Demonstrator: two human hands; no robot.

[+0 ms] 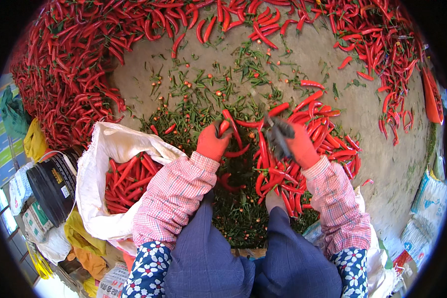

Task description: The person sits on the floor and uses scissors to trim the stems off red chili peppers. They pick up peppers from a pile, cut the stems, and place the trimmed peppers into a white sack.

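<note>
My left hand (213, 140), in a red glove with dark fingertips, grips a red chili pepper (224, 127). Another long chili (233, 128) slants down beside it and may be in the same grasp. Across from it is my right hand (292, 138), gloved alike, its fingers blurred over a heap of red chilies (320, 136). One chili (247, 123) reaches towards the right fingertips; whether they hold it is unclear. Beneath and in front of both hands lie cut green stems (193, 113). Left of my left forearm, a white woven sack (97, 178) gapes around loose chilies (132, 180).
Large chili piles (63, 70) curve around the far left, with more chilies (376, 41) at far right, on a concrete floor (391, 175). A black bucket (46, 190) lies left of the sack. Printed bags (428, 197) rest at the right edge.
</note>
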